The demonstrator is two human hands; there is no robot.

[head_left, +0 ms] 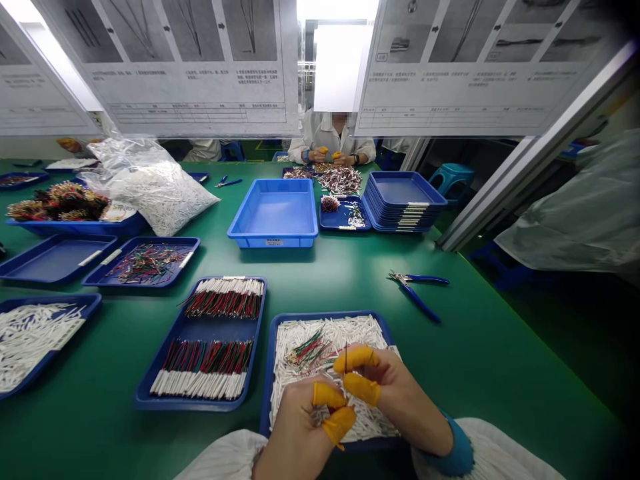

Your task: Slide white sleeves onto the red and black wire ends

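Observation:
My left hand [311, 421] and my right hand [387, 379] are close together over a blue tray [269, 373] heaped with short white tubes [367, 329]. Yellow finger cots cover the thumb and index finger of each hand. Between the right fingertips a thin dark wire [346, 353] stands roughly upright. My left thumb and index finger are pinched together, hiding whatever lies between them. A small bundle of red, green and black wires [311, 348] rests on the tubes just beyond my hands.
Left of my hands, a tray [200, 329] holds two rows of white-sleeved wires. Blue-handled pliers [417, 290] lie to the right. Farther back are a blue bin [273, 241], stacked trays [405, 200] and a bag of white tubes [160, 193]. A co-worker [333, 143] sits opposite, below hanging instruction sheets [200, 100].

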